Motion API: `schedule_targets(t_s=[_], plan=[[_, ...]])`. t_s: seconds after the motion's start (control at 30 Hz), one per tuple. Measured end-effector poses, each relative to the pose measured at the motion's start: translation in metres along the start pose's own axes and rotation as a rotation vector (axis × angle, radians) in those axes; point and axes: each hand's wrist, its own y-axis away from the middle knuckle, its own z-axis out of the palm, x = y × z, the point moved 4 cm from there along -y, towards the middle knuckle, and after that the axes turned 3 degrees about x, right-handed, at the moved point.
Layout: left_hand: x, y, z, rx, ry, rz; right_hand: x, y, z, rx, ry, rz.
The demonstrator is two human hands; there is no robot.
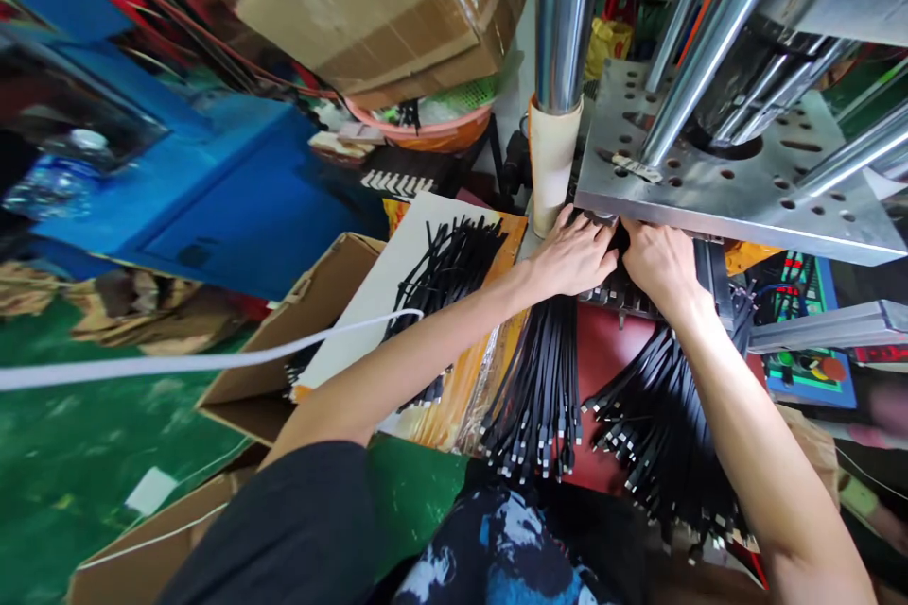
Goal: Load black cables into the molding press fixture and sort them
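My left hand [576,257] lies over the metal mould [617,291] under the press plate, its fingers stretched out and slightly apart. Close beside it, my right hand [659,263] reaches to the same mould; its fingertips are hidden below the plate's edge. One bundle of black cables [545,378] hangs from the mould below my left hand, with pale metal connectors at the near ends. A second bundle of black cables [659,416] fans out beneath my right forearm. What the right fingers touch cannot be made out.
Above my hands is the drilled steel press plate [752,180] with its steel columns [560,19]. More black cables [454,265] lie on a white board [361,302] at left. A control panel with buttons [809,369] stands right; a cardboard box [284,350] stands left.
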Motion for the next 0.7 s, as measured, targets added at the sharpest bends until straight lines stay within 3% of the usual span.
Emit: schedule_targets(t_s=[0.13,0.23,0.3,0.37,0.43,0.5,0.6,0.7], plan=[[-0.013,-0.030,0.005,0.016,0.017,-0.048,0.004,-0.027,0.002,-0.005,-0.052,0.035],[-0.010,-0.024,-0.004,0.084,0.091,-0.053,0.003,-0.011,-0.014,-0.032,-0.065,0.008],[-0.002,0.009,-0.016,0.165,0.120,-0.077,0.003,0.037,-0.030,-0.006,-0.080,0.012],[0.005,0.060,-0.022,0.187,0.084,-0.219,0.008,0.109,-0.044,0.090,-0.114,0.129],[0.011,0.115,-0.014,0.001,0.033,-0.413,0.019,0.188,-0.044,0.109,-0.069,0.356],[0.019,0.157,0.001,-0.222,0.077,-0.481,0.026,0.251,-0.032,-0.010,0.002,0.507],[0.023,0.180,0.011,-0.305,0.164,-0.514,0.028,0.295,-0.016,-0.049,-0.051,0.598],[0.021,0.173,0.002,-0.215,0.377,-0.543,0.026,0.295,-0.009,-0.040,-0.159,0.644]])
